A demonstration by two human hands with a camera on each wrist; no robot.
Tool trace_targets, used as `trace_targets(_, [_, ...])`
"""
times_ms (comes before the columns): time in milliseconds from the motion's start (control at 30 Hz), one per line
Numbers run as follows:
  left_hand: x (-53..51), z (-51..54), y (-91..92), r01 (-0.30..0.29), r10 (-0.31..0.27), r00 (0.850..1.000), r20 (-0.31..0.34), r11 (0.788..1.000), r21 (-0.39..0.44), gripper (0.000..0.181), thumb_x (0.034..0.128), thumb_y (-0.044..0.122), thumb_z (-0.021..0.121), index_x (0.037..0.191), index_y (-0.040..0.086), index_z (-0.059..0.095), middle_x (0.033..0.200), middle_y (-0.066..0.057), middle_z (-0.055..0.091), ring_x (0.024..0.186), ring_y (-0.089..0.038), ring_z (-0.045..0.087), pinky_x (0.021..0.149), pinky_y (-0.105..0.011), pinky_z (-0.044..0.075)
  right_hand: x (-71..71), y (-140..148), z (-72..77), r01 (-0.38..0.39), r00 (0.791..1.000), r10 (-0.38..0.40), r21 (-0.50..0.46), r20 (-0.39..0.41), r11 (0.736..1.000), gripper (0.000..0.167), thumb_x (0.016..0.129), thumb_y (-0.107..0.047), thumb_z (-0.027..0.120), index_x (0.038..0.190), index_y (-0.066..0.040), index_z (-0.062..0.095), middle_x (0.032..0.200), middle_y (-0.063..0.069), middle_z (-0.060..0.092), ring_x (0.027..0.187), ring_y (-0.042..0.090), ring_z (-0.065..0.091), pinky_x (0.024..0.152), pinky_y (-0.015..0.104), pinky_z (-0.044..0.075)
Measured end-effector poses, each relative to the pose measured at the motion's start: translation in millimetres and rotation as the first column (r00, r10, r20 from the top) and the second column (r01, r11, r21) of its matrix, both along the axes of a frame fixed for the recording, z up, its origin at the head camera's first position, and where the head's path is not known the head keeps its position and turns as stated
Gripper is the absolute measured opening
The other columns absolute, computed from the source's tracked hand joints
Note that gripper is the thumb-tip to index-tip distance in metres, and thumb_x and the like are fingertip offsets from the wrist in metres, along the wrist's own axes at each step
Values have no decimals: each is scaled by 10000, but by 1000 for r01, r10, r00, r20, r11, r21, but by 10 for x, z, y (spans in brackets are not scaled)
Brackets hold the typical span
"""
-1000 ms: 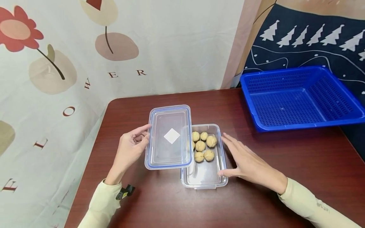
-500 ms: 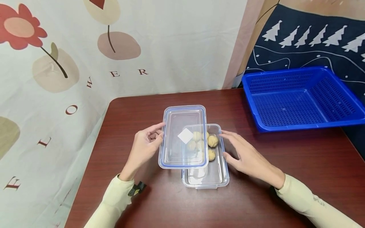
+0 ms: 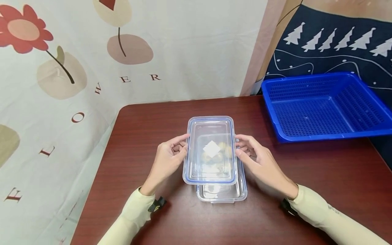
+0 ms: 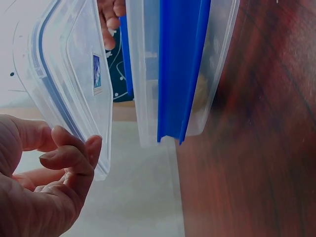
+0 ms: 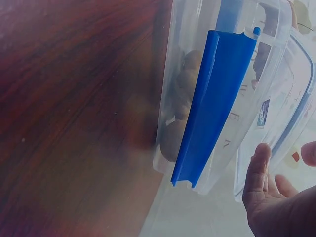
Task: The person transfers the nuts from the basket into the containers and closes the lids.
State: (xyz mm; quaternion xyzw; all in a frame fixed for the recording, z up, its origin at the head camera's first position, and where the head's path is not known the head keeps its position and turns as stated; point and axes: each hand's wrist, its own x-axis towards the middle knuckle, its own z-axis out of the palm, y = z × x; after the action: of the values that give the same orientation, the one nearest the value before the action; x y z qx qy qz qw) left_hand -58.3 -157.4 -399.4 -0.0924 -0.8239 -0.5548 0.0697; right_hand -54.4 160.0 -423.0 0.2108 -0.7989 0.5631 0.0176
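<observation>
A clear rectangular plastic lid (image 3: 211, 170) with a blue seal and a white diamond label is held above a clear food container (image 3: 222, 193). My left hand (image 3: 169, 154) pinches the lid's left edge. At the opposite edge, my right hand (image 3: 260, 160) holds the lid between thumb and fingers. Several walnuts (image 5: 173, 140) lie inside the container, blurred through the lid in the head view. The wrist views show the lid (image 4: 81, 74) raised off the container, with a gap between them. A blue side clip (image 5: 215, 106) hangs down along the container wall.
A blue perforated plastic basket (image 3: 306, 115) stands at the back right of the dark red wooden table (image 3: 147, 126). A pale printed cloth (image 3: 196, 51) hangs behind the table. Beside it is a dark cloth (image 3: 324, 63) with white trees.
My left hand has carried the lid rightward over the container, so it covers most of the walnuts. My right hand has moved from the container's side to the lid's right edge.
</observation>
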Motion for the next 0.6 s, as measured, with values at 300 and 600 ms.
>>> trace_targets(300, [36,-27,96,17,-17,1000,26,1000,19,404,948,-50,643,1336,-29,752,870,-54,703,729,-136,653,646,-193,517,3,-17,-2,35,999,-34,8,-34,999,290,1078,-80,689,1363,-114,724,1034,9,715,947,169,681,828,197,535])
trace_targets(600, [20,-57,134,65,-61,996,-71,996,53,601,975,-72,718,1552,27,578,948,-105,749,752,-141,652,676,-209,528,-28,-3,22,67,996,-74,-142,-44,988,328,996,88,704,1315,30,660,1066,126,755,927,105,693,836,203,568])
